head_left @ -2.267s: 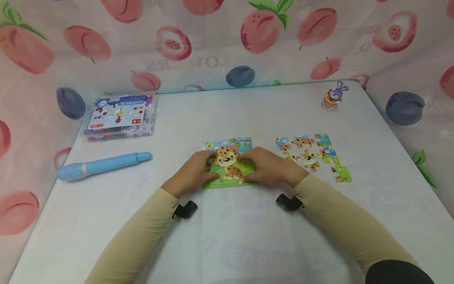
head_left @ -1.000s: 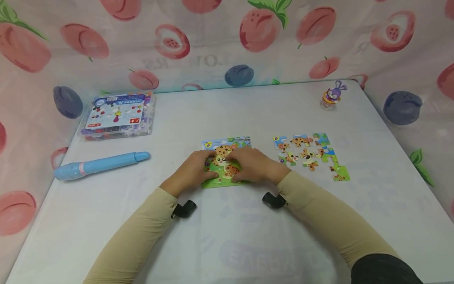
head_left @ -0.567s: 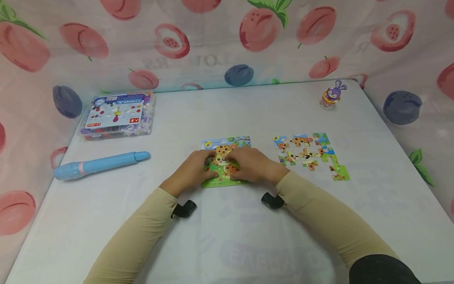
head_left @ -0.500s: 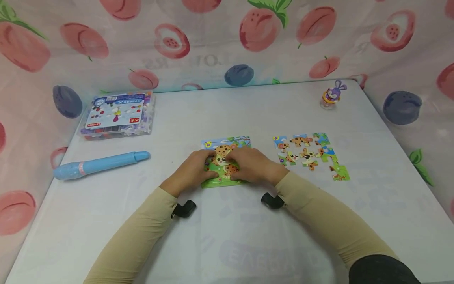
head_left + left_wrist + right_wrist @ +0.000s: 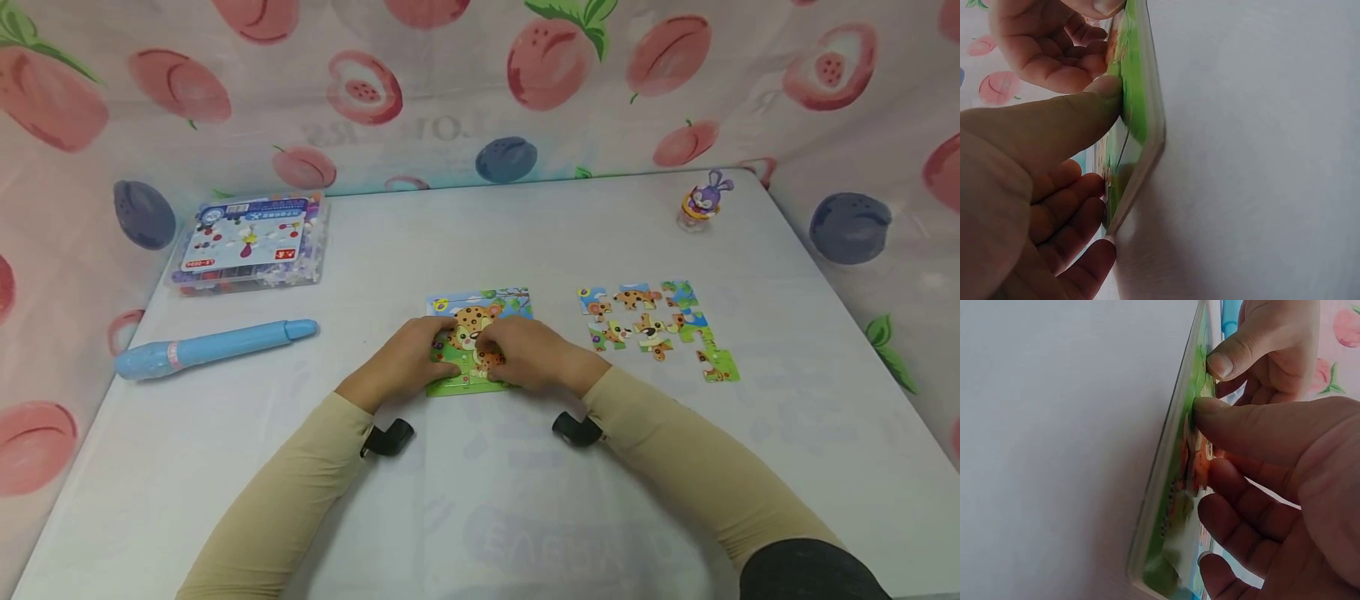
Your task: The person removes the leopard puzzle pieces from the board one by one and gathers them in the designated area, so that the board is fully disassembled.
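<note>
A flat jigsaw puzzle board [image 5: 472,321] with a spotted leopard cub on green grass lies mid-table. My left hand [image 5: 401,358] rests on its left part, thumb touching the green lower area and fingertips along the side. Over the lower right of the picture is my right hand [image 5: 540,354], its thumb and bent fingers touching the face near the cub's body. I cannot tell whether it pinches a piece. In the right wrist view the board's edge [image 5: 1175,519] runs beside the thumb. To the right lie several loose puzzle pieces [image 5: 656,329], showing parts of a similar cub picture.
A clear plastic box [image 5: 247,242] of small coloured parts stands at the back left. In front of it lies a light blue wand-shaped object [image 5: 217,348]. A small purple rabbit figure [image 5: 705,200] stands at the back right. A fruit-print curtain [image 5: 442,75] hangs behind.
Since the earliest frame, my right hand has shifted left from the board's right edge onto the picture. Lately its fingers have bent slightly more. The left hand and loose pieces have stayed put.
</note>
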Tool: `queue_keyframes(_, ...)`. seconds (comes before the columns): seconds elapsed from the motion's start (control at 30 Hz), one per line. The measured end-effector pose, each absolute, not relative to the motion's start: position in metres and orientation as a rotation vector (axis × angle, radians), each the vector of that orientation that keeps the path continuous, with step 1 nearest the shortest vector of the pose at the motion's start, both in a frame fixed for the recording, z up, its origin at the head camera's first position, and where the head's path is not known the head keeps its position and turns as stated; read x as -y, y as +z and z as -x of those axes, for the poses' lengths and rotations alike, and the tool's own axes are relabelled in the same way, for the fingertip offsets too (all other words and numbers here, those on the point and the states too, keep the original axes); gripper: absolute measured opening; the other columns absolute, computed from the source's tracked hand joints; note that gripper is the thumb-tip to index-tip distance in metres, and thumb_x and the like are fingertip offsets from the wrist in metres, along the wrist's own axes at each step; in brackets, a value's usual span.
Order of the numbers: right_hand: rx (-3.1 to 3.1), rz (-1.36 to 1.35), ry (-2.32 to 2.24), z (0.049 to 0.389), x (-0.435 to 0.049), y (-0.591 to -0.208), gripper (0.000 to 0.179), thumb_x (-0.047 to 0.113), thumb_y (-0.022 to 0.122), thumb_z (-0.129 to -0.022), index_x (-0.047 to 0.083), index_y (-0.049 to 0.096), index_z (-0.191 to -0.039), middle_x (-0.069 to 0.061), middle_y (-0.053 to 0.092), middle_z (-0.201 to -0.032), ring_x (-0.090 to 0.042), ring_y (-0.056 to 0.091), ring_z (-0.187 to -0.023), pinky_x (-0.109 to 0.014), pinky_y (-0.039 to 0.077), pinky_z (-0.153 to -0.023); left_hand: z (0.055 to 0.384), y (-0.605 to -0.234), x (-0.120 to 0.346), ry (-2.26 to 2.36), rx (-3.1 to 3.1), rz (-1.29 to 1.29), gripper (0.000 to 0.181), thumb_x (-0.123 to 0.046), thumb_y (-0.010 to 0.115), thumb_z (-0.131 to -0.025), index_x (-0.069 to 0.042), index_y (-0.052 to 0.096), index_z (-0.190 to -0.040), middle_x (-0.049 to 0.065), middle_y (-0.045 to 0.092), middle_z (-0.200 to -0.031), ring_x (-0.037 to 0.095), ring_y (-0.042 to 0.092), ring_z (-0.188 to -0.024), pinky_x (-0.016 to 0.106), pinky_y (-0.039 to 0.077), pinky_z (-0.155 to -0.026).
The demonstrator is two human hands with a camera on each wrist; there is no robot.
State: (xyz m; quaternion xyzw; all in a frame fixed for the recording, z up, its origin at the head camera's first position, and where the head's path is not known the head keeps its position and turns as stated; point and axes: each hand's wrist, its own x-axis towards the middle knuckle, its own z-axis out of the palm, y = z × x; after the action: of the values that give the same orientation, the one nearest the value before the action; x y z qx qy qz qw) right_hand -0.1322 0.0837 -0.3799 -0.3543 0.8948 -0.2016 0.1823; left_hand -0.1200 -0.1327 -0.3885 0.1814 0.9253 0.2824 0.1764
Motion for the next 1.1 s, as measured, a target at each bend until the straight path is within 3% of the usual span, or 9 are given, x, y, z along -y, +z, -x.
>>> queue_keyframes(0.17, -2.508, 1.020, -0.630, 0.1320, -0.0843, -0.3815, 0.031, 0.011, 0.070, -0.090, 0.001, 0.065, -0.118, -0.007, 0.064, -0.107, -0.022, 0.055, -0.095, -0.037, 0.047, -0.088, 0.1205, -0.3894, 0.1326, 0.797, -2.625, -0.526, 0.069, -0.019, 0.080, -0.089, 0.006, 0.046, -0.144, 0.021, 0.050, -0.143, 0.036, 0.043, -0.135, 0.044, 0.034, -0.113)
queue_keyframes(0.67, -2.427, 1.021, -0.728, 0.1316, -0.0910, -0.3823, 0.037, 0.010, 0.073, -0.087, 0.003, 0.062, -0.121, -0.003, 0.058, -0.103, -0.019, 0.050, -0.092, -0.034, 0.044, -0.082, 0.1202, -0.3875, 0.1326, 0.792, -2.624, -0.518, 0.071, -0.020, 0.080, -0.088, 0.005, 0.045, -0.145, 0.021, 0.049, -0.145, 0.037, 0.041, -0.137, 0.045, 0.033, -0.114)
queue_keyframes(0.77, -2.411, 1.011, -0.733, 0.1322, -0.0926, -0.3823, 0.036, 0.009, 0.073, -0.087, 0.004, 0.062, -0.120, -0.004, 0.059, -0.107, -0.020, 0.051, -0.094, -0.035, 0.046, -0.084, 0.1208, -0.3882, 0.1326, 0.796, -2.620, -0.508, 0.071, -0.021, 0.080, -0.088, 0.004, 0.045, -0.145, 0.021, 0.048, -0.145, 0.037, 0.041, -0.137, 0.045, 0.033, -0.114)
queue_keyframes(1.0, -2.404, 0.995, -0.731, 0.1299, -0.0926, -0.3817, 0.040, 0.008, 0.073, -0.088, 0.001, 0.062, -0.126, -0.009, 0.061, -0.124, -0.026, 0.053, -0.118, -0.040, 0.042, -0.104, 0.1208, -0.3896, 0.1323, 0.789, -2.621, -0.495, 0.071, -0.021, 0.080, -0.088, 0.004, 0.045, -0.146, 0.021, 0.049, -0.145, 0.037, 0.041, -0.136, 0.045, 0.033, -0.114)
queue_keyframes(1.1, -2.412, 0.998, -0.751, 0.1286, -0.0938, -0.3823, 0.039, 0.007, 0.072, -0.088, 0.000, 0.062, -0.125, -0.009, 0.061, -0.121, -0.025, 0.054, -0.113, -0.040, 0.043, -0.101, 0.1203, -0.3893, 0.1326, 0.792, -2.623, -0.499, 0.071, -0.021, 0.080, -0.089, 0.004, 0.045, -0.146, 0.021, 0.048, -0.145, 0.036, 0.041, -0.137, 0.045, 0.032, -0.114)
